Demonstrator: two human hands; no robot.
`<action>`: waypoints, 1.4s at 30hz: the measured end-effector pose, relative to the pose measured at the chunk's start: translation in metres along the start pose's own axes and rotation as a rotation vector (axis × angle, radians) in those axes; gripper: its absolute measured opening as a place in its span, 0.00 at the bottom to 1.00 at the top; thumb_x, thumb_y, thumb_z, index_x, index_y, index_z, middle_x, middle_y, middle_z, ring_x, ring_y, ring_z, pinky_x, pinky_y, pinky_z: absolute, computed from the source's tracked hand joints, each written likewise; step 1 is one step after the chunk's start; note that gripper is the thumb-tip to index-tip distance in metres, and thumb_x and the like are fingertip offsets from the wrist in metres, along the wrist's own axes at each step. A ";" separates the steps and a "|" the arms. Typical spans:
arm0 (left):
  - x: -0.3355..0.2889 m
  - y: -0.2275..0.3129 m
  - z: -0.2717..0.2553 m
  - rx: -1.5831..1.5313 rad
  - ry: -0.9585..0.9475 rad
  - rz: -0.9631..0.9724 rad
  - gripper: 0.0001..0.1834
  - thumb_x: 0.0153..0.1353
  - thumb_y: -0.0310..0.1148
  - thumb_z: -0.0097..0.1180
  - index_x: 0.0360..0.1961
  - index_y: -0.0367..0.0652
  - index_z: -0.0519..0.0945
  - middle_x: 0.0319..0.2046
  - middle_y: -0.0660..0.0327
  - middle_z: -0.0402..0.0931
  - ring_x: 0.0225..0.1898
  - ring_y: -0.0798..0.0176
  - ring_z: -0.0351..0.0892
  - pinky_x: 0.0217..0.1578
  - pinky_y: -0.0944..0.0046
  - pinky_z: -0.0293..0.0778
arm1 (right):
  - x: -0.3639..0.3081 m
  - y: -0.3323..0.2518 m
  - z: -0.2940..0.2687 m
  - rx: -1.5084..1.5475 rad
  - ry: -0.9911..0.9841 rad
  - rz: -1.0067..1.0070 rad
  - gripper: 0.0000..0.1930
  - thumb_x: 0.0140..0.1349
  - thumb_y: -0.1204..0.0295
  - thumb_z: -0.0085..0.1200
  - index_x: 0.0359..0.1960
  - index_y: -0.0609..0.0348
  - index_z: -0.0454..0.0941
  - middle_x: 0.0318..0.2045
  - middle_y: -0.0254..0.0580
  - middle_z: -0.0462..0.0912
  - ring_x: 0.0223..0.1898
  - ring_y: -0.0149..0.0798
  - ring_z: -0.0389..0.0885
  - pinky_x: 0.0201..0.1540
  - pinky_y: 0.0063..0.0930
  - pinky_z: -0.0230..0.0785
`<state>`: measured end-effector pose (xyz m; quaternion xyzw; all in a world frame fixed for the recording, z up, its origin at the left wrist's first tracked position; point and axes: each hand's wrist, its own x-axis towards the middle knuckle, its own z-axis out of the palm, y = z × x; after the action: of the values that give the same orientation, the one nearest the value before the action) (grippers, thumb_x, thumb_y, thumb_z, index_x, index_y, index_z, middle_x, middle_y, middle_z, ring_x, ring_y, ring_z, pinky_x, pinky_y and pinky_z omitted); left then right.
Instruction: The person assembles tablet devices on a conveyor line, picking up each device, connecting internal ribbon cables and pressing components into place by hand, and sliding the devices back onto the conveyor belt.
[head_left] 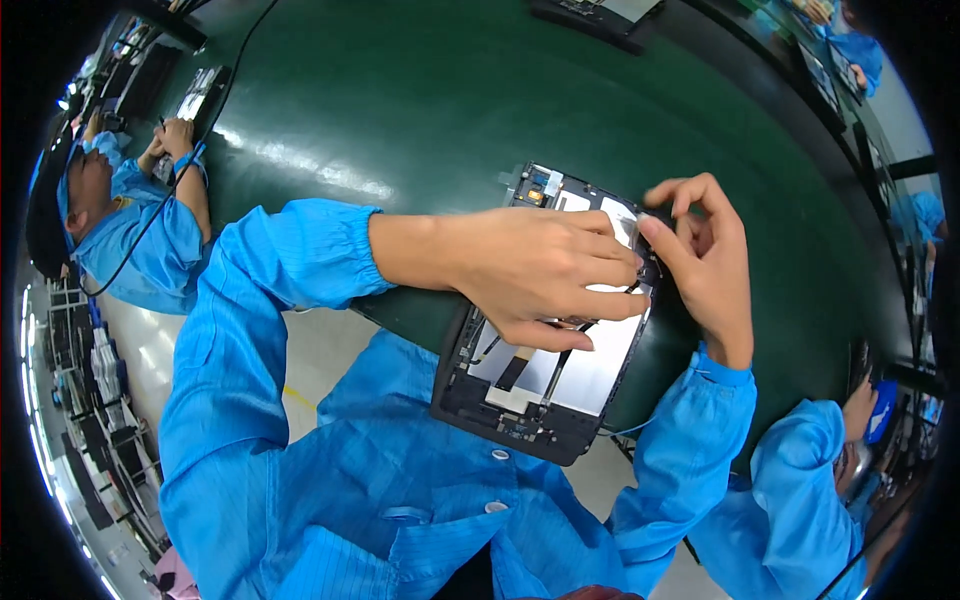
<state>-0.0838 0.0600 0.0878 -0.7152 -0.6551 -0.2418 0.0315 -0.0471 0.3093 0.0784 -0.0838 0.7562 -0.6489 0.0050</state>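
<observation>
An opened tablet (590,375), its silvery inner parts, dark flex cable and black frame exposed, lies tilted at the table's near edge, its lower end past the edge. My left hand (545,265) reaches across from the left and lies over its middle, fingers bent and thumb apart. Some inner parts are hidden under that hand, and a small dark piece shows between thumb and forefinger. At the tablet's upper right edge is my right hand (705,250), its thumb by the rim and its forefinger curved above with a gap between; nothing held is visible there.
The green table (400,120) stretches ahead. A dark device (600,18) lies at its far side. A black cable (225,105) hangs at the left. Co-workers in blue sit at the left (150,240) and right (790,480). A thin cord (630,430) runs near my right sleeve.
</observation>
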 end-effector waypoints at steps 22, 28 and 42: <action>-0.005 0.005 0.018 0.011 0.056 -0.028 0.26 0.68 0.47 0.66 0.57 0.38 0.83 0.47 0.50 0.82 0.63 0.45 0.82 0.56 0.45 0.76 | -0.011 -0.006 -0.023 0.078 -0.318 0.328 0.36 0.64 0.87 0.65 0.75 0.58 0.71 0.71 0.47 0.75 0.34 0.17 0.76 0.36 0.12 0.69; -0.005 0.002 0.017 -0.011 0.085 -0.030 0.25 0.68 0.47 0.66 0.56 0.38 0.83 0.46 0.50 0.83 0.62 0.44 0.83 0.56 0.45 0.76 | -0.007 -0.009 -0.019 0.088 -0.300 0.355 0.36 0.64 0.89 0.64 0.74 0.58 0.70 0.72 0.45 0.73 0.37 0.17 0.76 0.38 0.14 0.70; -0.063 -0.022 -0.021 -0.031 0.616 0.091 0.23 0.76 0.47 0.50 0.43 0.40 0.91 0.40 0.55 0.84 0.38 0.51 0.80 0.39 0.50 0.73 | -0.003 -0.020 -0.013 -0.003 -0.264 0.362 0.35 0.65 0.84 0.63 0.75 0.58 0.69 0.67 0.44 0.75 0.32 0.16 0.69 0.36 0.15 0.64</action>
<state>-0.1124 -0.0030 0.0762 -0.6373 -0.5780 -0.4556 0.2283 -0.0430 0.3201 0.0996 -0.0308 0.7526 -0.6198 0.2203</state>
